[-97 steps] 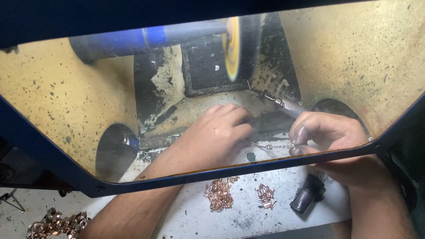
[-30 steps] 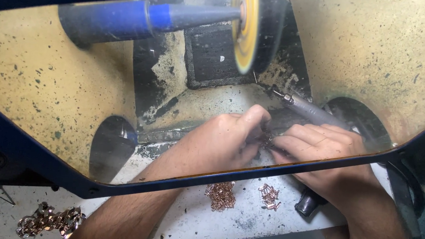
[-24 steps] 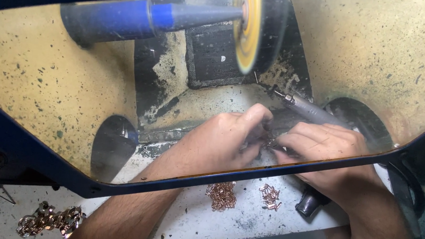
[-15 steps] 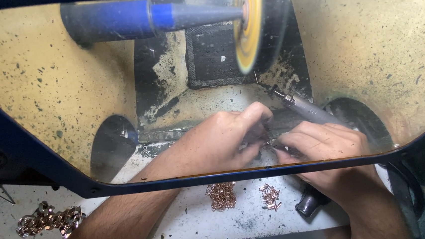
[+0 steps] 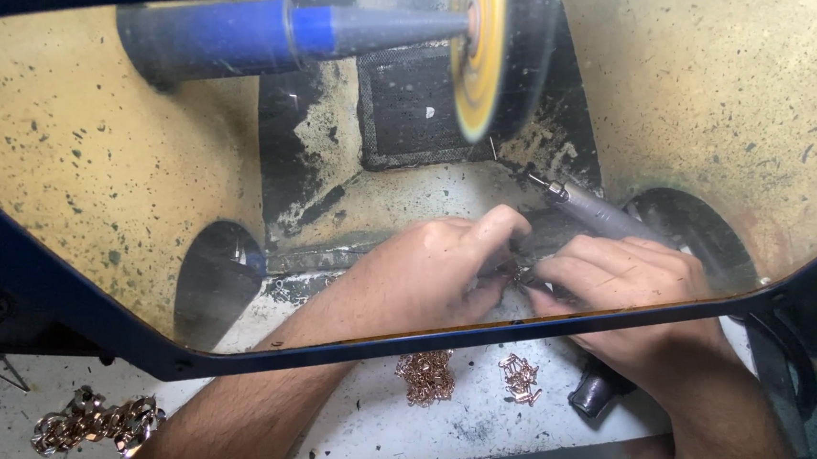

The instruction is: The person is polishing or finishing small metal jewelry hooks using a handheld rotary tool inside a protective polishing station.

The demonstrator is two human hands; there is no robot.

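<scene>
1. Right now my left hand (image 5: 425,274) and right hand (image 5: 629,293) meet behind the clear shield (image 5: 96,169), fingertips pinched narrow on 1 small copper-coloured link (image 5: 518,274) held between them, just in front of the spinning yellow buffing wheel (image 5: 478,57).
2. To do this well, I judge the grip should be firm and low, with the piece kept off the wheel until it is seated, and my knuckles away from the rim.
3. My right hand also seems to hold the grey rotary handpiece (image 5: 597,212), its tip pointing up and left; how it sits in my palm is hidden.
4. Both forearms run under the shield's lower edge, wrists resting near the worktop (image 5: 375,428).
5. 2 small heaps of links (image 5: 425,376) lie near my forearms on the worktop; a chunky chain (image 5: 93,423) lies far left.
</scene>
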